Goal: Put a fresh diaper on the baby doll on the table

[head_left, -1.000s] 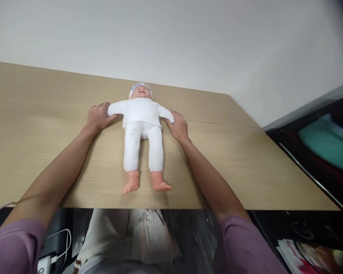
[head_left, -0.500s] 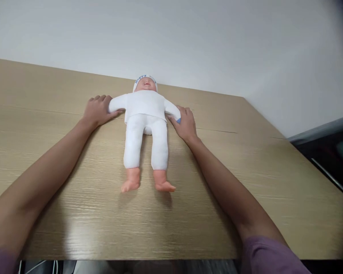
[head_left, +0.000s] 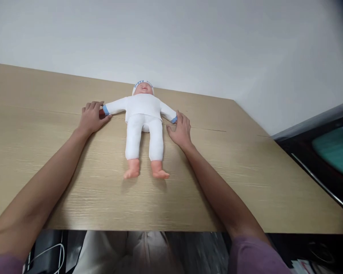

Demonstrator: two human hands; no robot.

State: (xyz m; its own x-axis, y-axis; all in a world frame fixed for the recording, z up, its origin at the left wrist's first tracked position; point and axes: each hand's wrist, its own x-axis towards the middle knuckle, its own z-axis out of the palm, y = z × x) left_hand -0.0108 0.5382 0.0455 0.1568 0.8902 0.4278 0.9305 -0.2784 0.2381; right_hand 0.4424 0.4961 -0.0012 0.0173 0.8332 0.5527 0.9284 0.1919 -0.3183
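Observation:
A baby doll in white top and trousers lies on its back on the wooden table, its bare feet toward me. It wears a white cap with blue lettering, and its arms are spread wide. At the doll's arm on the left, my left hand is curled loosely round the doll's small hand, just past the blue cuff. On the other side my right hand has its fingers over the end of the doll's other sleeve, the thumb standing away from it. That doll hand is hidden.
The table has a seam across it and its near edge by my lap. A pale wall rises behind. To the right stands a dark object with a greenish screen-like panel. Below the edge at left, a white cable shows.
Both my hands have slid outward along the doll's sleeves to their ends, uncovering the blue cuffs. The view has shifted, showing more of my lap and of the dark object.

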